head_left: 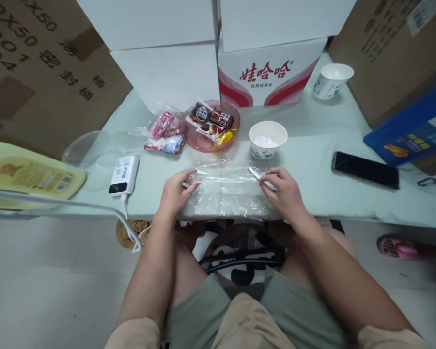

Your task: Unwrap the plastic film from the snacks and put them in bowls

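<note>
A sheet of clear plastic film [232,196], crinkled and shiny, lies on the table's near edge between my hands. My left hand [176,191] pinches its left end, thumb and forefinger closed on it. In my right hand [283,190] is a slim silvery-white stick [258,176], its far end pointing up and left over the film; its exact kind is unclear. Just beyond the right hand stands a white paper cup [268,140] with something whitish inside. A pink glass bowl [191,140] holding wrapped snacks [218,121] sits past the film.
Bagged sweets [163,133] lie left of the bowl. Further left are a white power bank [124,174] with a cable, a clear plastic lid [90,150] and a yellow bottle [32,174]. A phone [365,169] and another cup [333,81] are rightward. Boxes [269,72] line the back.
</note>
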